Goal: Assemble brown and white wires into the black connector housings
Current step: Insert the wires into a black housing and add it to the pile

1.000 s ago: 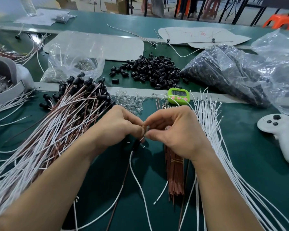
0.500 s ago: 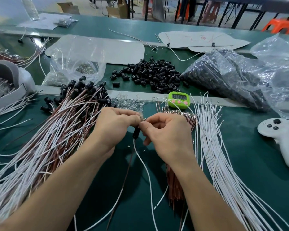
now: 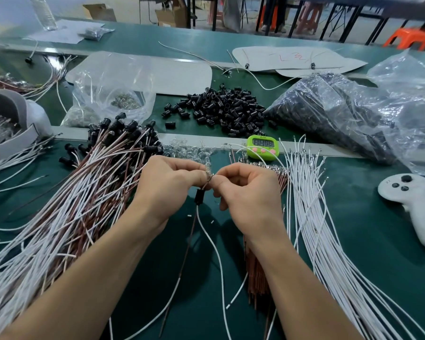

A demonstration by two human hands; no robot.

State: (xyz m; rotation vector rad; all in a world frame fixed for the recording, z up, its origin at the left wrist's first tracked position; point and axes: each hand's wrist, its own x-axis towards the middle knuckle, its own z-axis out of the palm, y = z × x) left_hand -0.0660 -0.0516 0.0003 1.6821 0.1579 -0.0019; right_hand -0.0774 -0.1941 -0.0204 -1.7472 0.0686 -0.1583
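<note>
Both hands meet at the centre of the green tabletop, fingertips almost touching. The left hand has its grip pinched on a small clear bulb. The right hand has its grip pinched on the top of a wire pair, one white strand and one brown, just under the bulb. A black housing hangs on this pair right below the fingertips, at 6 o'clock from them and off the tabletop. Both strands run out of its lower end and trail toward the near edge.

At 9 o'clock from the hands lies a thick bundle of white and brown wires with black caps at its far end. At 3 o'clock a fan of loose white wires lies spread, and a sheaf of brown wires lies under the right forearm. A heap of loose housings sits at 12 o'clock, with a green timer between it and the hands. Clear bulbs lie scattered just left of the timer. A plastic bag of dark parts lies at 2 o'clock, and a white controller lies well apart at 3 o'clock.
</note>
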